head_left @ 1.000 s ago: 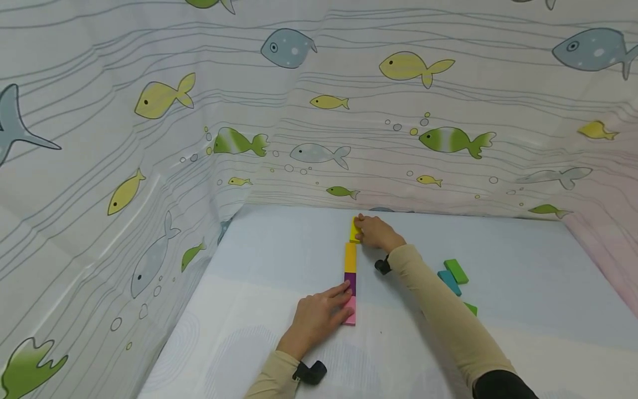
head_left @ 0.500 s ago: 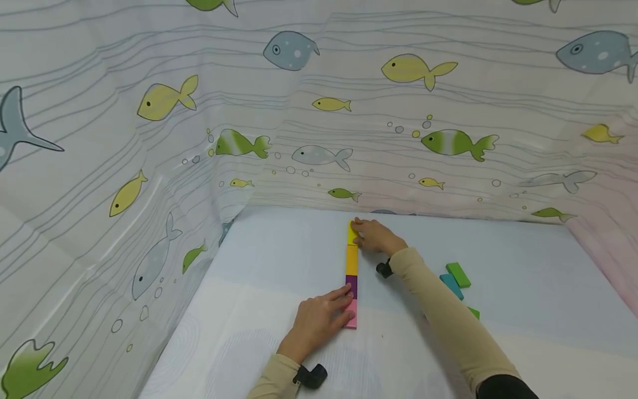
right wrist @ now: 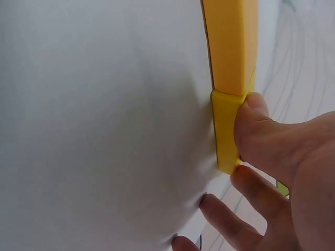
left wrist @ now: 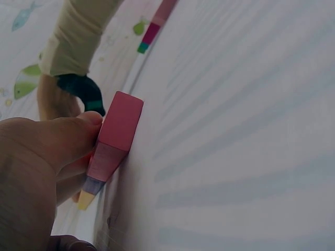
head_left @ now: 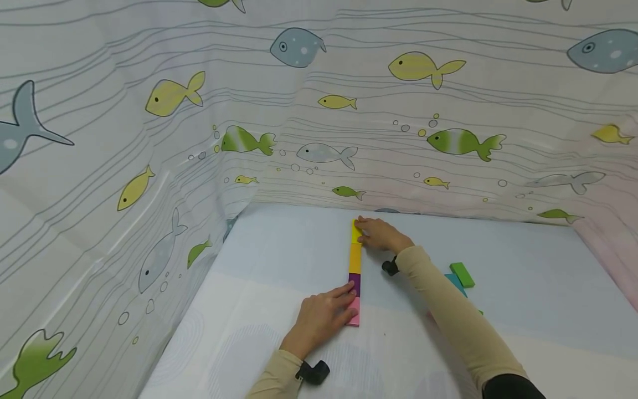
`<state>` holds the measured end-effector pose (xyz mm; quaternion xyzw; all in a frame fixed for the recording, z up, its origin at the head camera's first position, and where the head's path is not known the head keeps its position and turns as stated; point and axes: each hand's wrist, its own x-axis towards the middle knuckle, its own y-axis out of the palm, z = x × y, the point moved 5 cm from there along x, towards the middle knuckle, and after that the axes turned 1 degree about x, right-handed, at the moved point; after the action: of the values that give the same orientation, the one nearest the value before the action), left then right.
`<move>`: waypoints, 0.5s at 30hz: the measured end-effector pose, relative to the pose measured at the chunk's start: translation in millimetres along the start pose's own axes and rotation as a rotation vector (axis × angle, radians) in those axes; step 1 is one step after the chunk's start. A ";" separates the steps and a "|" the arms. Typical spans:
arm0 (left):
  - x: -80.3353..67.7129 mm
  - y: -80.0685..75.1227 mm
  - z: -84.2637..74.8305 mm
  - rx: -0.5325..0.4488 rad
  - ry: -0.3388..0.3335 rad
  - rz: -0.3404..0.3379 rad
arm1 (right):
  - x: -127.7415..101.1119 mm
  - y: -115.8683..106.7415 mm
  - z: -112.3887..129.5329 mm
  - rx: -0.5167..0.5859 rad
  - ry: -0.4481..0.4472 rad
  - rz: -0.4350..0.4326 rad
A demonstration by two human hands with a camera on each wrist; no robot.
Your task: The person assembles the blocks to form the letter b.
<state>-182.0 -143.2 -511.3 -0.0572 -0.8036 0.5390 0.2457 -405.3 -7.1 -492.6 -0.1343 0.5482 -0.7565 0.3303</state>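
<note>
A straight row of wooden blocks lies on the table in the head view: a pink block [head_left: 355, 317] nearest, then a purple block [head_left: 355, 278], an orange-yellow block [head_left: 355, 259] and a yellow block [head_left: 355, 235] farthest away. My left hand [head_left: 319, 318] rests its fingertips and thumb over the purple and pink blocks. Close up in the left wrist view, the thumb touches the pink block [left wrist: 121, 121]. At the far end, my right hand [head_left: 381, 234] pinches the yellow block [right wrist: 225, 130] between thumb and finger. That block's end meets the orange-yellow block [right wrist: 227, 47].
To the right lie a green block [head_left: 462, 275] and a teal block [head_left: 453, 280], partly behind the right sleeve [head_left: 448, 305]. Slivers of another green block [head_left: 480, 313] and a pinkish one [head_left: 431, 315] show beside the sleeve. Fish-printed cloth [head_left: 379, 133] surrounds the table.
The right hand has brought the yellow block slightly left and nearer, from offset at the row's end into line with the orange-yellow block. The left hand stays on the pink and purple blocks.
</note>
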 end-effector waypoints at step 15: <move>-0.5 -0.6 0.1 0.002 -0.001 0.010 | -1.2 0.4 -0.5 0.011 -0.023 -0.007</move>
<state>-181.5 -143.7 -511.0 -0.0605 -0.8029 0.5412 0.2425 -404.5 -6.0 -492.9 -0.1430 0.5397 -0.7591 0.3347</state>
